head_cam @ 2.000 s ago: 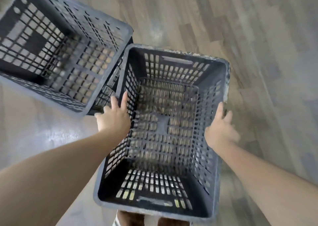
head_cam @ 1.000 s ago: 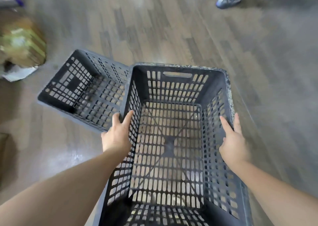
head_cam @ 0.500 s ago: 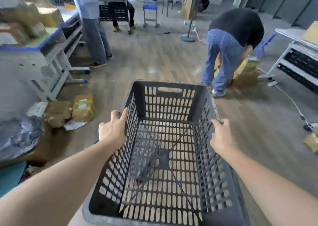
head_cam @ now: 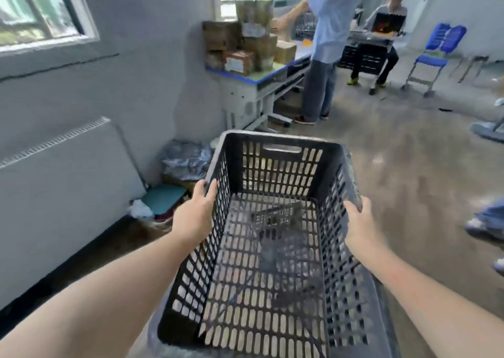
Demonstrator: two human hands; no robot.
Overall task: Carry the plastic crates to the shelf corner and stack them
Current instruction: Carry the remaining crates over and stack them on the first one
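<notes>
With both hands, left (head_cam: 195, 216) and right (head_cam: 359, 222), curled on crate (head_cam: 272, 221) rims, floor clutter (head_cam: 169, 194) could trip me.

Daylight enters via the white-framed glass window (head_cam: 41, 11) upper left; room evenly bright. Wide-angle bending at edges. Motion blur softens the grey-brown floor (head_cam: 409, 167) and background.

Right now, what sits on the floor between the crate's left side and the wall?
In the head view: a crumpled plastic bag and, below it, a teal flat item with white scraps, against the wall. The left hand grips the crate rim.
</notes>
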